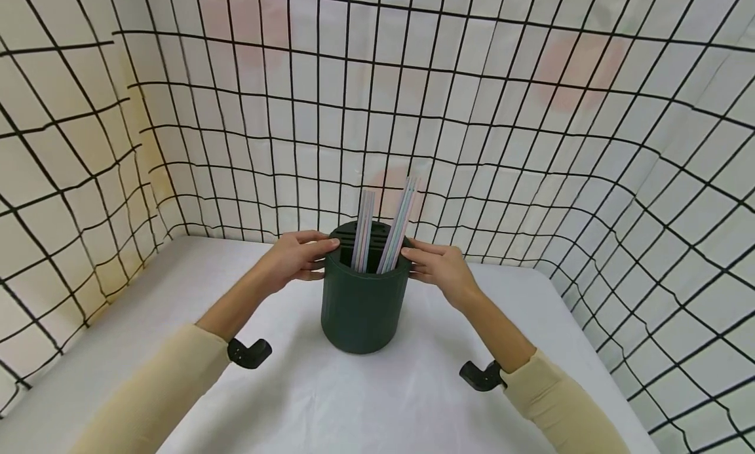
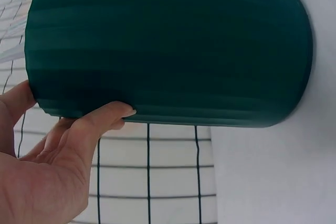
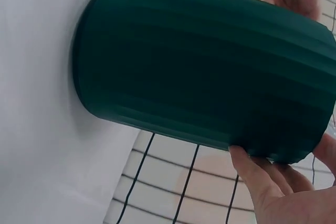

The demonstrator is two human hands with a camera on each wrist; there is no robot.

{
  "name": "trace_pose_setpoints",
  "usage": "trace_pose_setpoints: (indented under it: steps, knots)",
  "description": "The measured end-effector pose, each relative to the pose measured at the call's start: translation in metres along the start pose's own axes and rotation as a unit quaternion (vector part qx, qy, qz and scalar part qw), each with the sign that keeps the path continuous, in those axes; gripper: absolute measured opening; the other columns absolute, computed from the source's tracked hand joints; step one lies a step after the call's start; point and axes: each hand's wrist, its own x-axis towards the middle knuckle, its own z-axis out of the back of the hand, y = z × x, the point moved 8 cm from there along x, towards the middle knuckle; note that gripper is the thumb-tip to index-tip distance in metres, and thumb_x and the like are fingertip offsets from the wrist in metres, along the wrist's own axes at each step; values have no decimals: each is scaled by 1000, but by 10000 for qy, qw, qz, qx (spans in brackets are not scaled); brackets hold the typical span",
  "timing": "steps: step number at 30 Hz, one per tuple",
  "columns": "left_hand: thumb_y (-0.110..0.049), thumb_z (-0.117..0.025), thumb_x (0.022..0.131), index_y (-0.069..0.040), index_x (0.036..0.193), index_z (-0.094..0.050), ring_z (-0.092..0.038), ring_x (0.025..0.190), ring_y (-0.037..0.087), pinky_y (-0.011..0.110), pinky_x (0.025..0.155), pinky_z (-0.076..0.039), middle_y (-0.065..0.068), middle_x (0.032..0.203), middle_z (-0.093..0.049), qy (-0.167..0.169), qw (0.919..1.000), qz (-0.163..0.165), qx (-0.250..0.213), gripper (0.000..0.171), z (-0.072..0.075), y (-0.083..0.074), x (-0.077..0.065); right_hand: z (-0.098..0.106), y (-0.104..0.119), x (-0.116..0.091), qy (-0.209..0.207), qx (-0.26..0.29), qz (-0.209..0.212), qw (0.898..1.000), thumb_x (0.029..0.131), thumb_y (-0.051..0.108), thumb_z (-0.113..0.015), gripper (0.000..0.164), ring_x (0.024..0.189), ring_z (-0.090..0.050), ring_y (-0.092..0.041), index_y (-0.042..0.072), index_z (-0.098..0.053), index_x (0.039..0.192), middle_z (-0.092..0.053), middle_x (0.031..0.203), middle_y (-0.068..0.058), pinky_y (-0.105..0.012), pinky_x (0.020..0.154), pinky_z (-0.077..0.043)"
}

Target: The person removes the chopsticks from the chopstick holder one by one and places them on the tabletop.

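the ribbed holder (image 1: pixel 364 313) is a deep bottle green all round, its lengthwise ribs showing in the wrist views as tonal stripes, lighter teal-green beside near-black green. its slotted top (image 1: pixel 380 229) reads almost black. the straws (image 1: pixel 398 225) inside are pastel, streaked lengthwise in pale pink, light blue and whitish lilac. the bench (image 1: pixel 330 401) is plain white with soft grey shadows. black wire mesh (image 1: pixel 319 51) draws a grid of squares over a white backdrop (image 1: pixel 259 182) blotched with blurred salmon-pink patches (image 1: pixel 569 71), warming to cream at left. both sleeves (image 1: pixel 159 382) are plain pale beige, the wrist mounts (image 1: pixel 250 354) black.
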Motion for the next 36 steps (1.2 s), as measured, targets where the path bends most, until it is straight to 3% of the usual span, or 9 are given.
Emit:
trace_pose_setpoints:
  steps: [8,16,20,25,30,36]
  knots:
    - [-34,-71,97,-4,133,-62,-68,118,31,44,91,-62,11,116,-72,-97,9999,-86,-34,48,-12,-3,3,13,-1,-4,44,5,62,10000,93,28,-76,56,106,-74,-22,3,-59,141,-65,134,-17,-38,94,-61]
    - [-36,-66,100,-3,137,-60,-63,127,35,44,93,-61,17,131,-67,-299,9978,-151,568,50,-14,-7,-4,13,-2,-4,82,-21,117,9999,93,29,-76,56,106,-74,-21,4,-60,141,-65,135,-16,-37,94,-61]
    - [-36,-63,102,-5,138,-60,-64,126,34,45,102,-57,18,133,-66,-376,9956,-235,830,48,-15,-11,-3,13,0,-6,2,-17,240,9997,93,29,-76,56,104,-75,-20,3,-60,141,-66,133,-17,-38,93,-61]
    - [-32,-62,102,-11,148,-52,-60,132,31,48,117,-44,16,142,-60,-359,9981,-377,334,51,-17,-9,1,12,0,-11,-23,-172,438,9989,95,30,-74,56,106,-74,-21,4,-58,142,-66,133,-16,-39,94,-61]
    - [-29,-61,103,-18,154,-45,-52,140,29,51,120,-38,14,151,-52,-248,9971,-712,-125,55,-21,-8,4,11,0,-14,24,-194,569,9982,95,29,-74,57,110,-73,-22,3,-57,143,-65,136,-15,-40,94,-61]
    - [-28,-60,104,-14,151,-50,-57,134,31,49,116,-43,17,146,-56,-169,9962,-832,191,50,-23,-9,8,16,-2,-14,-33,-234,595,9979,96,29,-72,57,107,-73,-17,2,-56,144,-65,135,-17,-39,94,-61]
